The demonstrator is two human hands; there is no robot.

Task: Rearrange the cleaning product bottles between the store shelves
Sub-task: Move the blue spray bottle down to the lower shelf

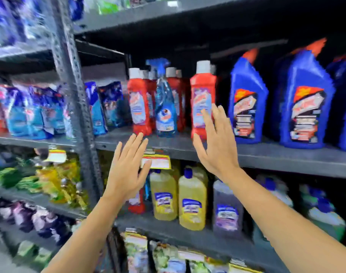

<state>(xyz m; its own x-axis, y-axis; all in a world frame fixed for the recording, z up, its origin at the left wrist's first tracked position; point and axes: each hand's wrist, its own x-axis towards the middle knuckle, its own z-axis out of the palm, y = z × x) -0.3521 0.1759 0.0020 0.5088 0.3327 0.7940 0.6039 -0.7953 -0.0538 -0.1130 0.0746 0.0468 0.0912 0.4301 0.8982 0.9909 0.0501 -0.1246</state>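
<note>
Red bottles with white caps stand on the middle grey shelf; one red bottle stands alone to the right of a group of red bottles. A blue spray bottle stands in front of that group. My right hand is open with fingers spread, its fingertips at the lone red bottle's label and lower right side. My left hand is open and flat below the shelf edge, in front of a yellow price tag. Neither hand holds anything.
Large blue bottles with orange caps fill the shelf to the right. Yellow bottles and a purple bottle stand on the shelf below. Detergent pouches fill the left bay beyond a grey upright post.
</note>
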